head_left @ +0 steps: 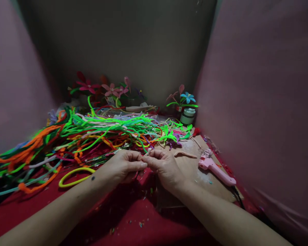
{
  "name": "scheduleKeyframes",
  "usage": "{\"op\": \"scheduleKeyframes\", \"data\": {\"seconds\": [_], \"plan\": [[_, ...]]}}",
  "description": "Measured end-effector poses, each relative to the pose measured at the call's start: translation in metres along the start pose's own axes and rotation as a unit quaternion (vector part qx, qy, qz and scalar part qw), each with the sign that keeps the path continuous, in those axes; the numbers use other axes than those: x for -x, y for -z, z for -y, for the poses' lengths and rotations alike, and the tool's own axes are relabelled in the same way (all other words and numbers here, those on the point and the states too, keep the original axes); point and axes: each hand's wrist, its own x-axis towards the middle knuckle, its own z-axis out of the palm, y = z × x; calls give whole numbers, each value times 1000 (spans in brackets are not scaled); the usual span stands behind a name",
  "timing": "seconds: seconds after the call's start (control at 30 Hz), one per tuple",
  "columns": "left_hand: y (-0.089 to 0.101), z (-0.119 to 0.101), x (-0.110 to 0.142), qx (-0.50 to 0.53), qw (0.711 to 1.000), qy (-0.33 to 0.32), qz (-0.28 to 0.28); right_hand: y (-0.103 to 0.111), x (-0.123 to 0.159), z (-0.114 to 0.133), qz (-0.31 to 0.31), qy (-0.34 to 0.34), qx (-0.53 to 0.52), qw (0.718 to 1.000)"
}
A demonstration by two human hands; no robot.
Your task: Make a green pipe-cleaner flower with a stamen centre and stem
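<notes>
My left hand [128, 164] and my right hand [164, 165] meet above the red cloth, thumbs and fingertips pinched together. Between them is a thin, pale pipe cleaner [148, 151], mostly hidden by the fingers; only a small end shows above them. Just beyond the right hand, a beige pipe cleaner piece [185, 155] lies on a brown board [192, 171]. A yellow pipe cleaner loop [63, 181] rests on the cloth beside my left forearm.
A pink glue gun [218, 169] lies on the board's right side, its cord trailing off. Many coloured pipe cleaners [113, 124] are heaped behind and left. Finished flowers [110, 89] and a small pale green jar [188, 117] stand at the back. Pink fabric [259, 102] hangs on both sides.
</notes>
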Motion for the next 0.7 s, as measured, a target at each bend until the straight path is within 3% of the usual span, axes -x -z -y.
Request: {"op": "scheduleKeyframes", "data": {"seconds": [0.2, 0.43, 0.7], "plan": [[0, 3, -16, 76, 996, -45, 3, 4, -15, 4, -24, 0, -35, 999], [4, 17, -16, 186, 980, -58, -25, 0, -18, -1, -10, -22, -19, 1000], [9, 25, -21, 277, 958, -58, 39, 19, -13, -2, -64, 78, 178, 979]]}}
